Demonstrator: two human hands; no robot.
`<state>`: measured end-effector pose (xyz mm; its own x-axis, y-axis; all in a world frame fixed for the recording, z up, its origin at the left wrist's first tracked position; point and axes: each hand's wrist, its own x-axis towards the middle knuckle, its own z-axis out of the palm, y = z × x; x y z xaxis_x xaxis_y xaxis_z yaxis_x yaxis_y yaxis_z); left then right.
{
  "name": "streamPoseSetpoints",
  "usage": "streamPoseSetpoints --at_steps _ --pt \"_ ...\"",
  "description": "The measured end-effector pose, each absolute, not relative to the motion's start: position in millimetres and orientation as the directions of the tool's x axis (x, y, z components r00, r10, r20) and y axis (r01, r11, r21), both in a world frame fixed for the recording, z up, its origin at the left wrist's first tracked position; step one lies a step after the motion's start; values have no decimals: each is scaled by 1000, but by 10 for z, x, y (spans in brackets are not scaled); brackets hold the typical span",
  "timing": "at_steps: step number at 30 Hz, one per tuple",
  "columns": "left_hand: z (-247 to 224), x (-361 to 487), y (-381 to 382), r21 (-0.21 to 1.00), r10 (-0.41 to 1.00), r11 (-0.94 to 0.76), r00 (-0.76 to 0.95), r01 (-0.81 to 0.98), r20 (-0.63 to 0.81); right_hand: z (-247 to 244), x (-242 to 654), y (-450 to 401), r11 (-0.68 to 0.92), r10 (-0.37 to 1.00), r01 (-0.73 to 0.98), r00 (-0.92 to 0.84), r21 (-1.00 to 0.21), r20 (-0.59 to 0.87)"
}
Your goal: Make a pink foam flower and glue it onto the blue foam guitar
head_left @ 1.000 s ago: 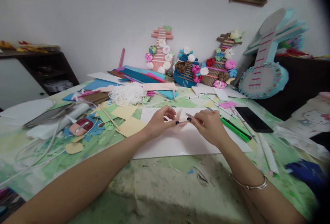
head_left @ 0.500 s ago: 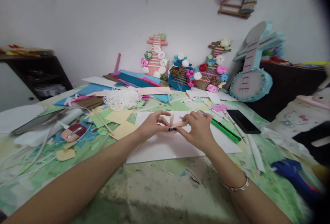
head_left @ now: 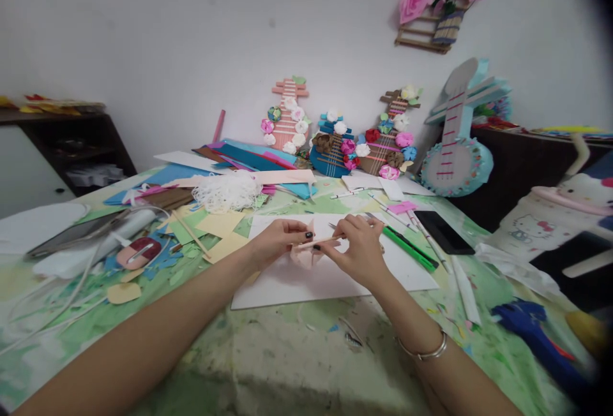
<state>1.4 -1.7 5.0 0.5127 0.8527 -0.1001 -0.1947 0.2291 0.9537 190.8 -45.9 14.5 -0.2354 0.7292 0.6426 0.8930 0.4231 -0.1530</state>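
Pinching one pink paper piece (head_left: 306, 258), left hand (head_left: 278, 241) and right hand (head_left: 360, 253) hover over one white board (head_left: 292, 288). Both angle inward.

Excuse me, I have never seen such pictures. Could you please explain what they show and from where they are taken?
There is no machine here, only a person, with one camera worn on the head; it looks forward and down. The bare left hand and right hand both hold pale pink paper above a white board, which lies on a green patterned tablecloth. A grey pointed tip shows beside the right hand, but its tool is unclear. A green utility knife lies along the board's right edge; a black phone lies farther right. To the left are a heap of white string and some yellow paper.
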Motion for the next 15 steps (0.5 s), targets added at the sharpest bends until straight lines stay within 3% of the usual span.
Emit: streamPoseSetpoints --at_steps 8,15 --pt "-39 0 34 936 828 137 557 -326 73 155 1913 -454 419 744 884 -205 -206 635" --pt "-11 24 -13 951 817 99 569 -293 90 154 1917 -453 433 691 875 -168 -217 703"
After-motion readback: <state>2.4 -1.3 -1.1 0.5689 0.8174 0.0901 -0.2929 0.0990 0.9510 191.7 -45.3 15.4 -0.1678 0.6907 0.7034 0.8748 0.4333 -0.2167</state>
